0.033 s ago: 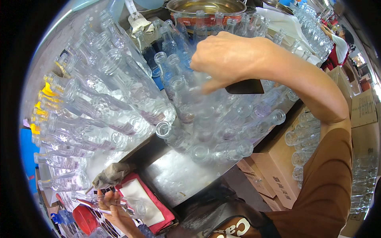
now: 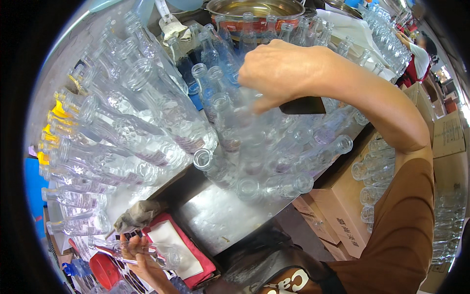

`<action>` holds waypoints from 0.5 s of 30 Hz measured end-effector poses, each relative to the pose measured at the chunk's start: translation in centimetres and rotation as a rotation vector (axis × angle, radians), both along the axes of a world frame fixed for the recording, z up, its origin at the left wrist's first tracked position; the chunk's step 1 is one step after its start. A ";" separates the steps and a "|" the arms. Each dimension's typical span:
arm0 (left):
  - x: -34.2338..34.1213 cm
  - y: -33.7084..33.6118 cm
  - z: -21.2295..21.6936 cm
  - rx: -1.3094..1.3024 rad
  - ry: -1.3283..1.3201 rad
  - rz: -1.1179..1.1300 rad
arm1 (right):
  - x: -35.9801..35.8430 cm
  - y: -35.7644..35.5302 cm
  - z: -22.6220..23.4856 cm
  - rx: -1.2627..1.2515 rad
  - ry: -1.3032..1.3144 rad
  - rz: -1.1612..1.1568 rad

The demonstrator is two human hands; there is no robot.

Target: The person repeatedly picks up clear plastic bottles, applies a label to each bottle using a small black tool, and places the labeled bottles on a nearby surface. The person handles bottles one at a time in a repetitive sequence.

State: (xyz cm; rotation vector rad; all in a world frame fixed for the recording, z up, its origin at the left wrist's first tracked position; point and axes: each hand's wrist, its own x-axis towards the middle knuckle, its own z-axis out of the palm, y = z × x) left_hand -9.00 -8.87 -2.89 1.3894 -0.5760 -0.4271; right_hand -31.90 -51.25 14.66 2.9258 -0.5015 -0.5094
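Note:
My left hand (image 2: 139,257), low on the left, has its fingers closed round a clear glass bottle (image 2: 169,256) lying on its side. A bunched grey rag (image 2: 139,216) lies just above that hand. My right hand (image 2: 274,68) reaches across the metal table (image 2: 210,206) with its fingers bent down among clear bottles. Blurred glass (image 2: 252,147) shows below its thumb; what the fingers grip is hidden. A dark flat piece (image 2: 303,106) juts out under the right wrist. Near it, an upright bottle (image 2: 203,159) stands, and another bottle (image 2: 293,185) lies at the table's edge.
Rows of clear bottles (image 2: 142,112) crowd the left. A metal basin (image 2: 254,9) stands at the back. A red tray with a white pad (image 2: 181,255) and a red bowl (image 2: 104,270) are near. Cardboard boxes (image 2: 340,210) with bottles stand right. A person (image 2: 418,59) is far right.
My right hand has shifted very slightly to the right. My left hand and its bottle look unchanged.

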 end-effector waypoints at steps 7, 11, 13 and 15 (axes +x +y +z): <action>-0.2 -0.2 0.1 -0.008 0.051 0.079 | 0.8 -1.6 -0.4 -0.053 -0.018 -0.122; -0.1 -0.2 0.0 -0.013 0.050 0.068 | 0.4 -4.8 -0.5 -0.051 0.003 -0.197; 0.0 0.1 -0.1 -0.021 0.043 0.037 | 0.2 -5.4 0.2 -0.034 0.011 -0.225; 0.4 0.5 -0.6 -0.040 0.030 -0.028 | -0.9 -7.5 -0.1 0.003 -0.016 -0.211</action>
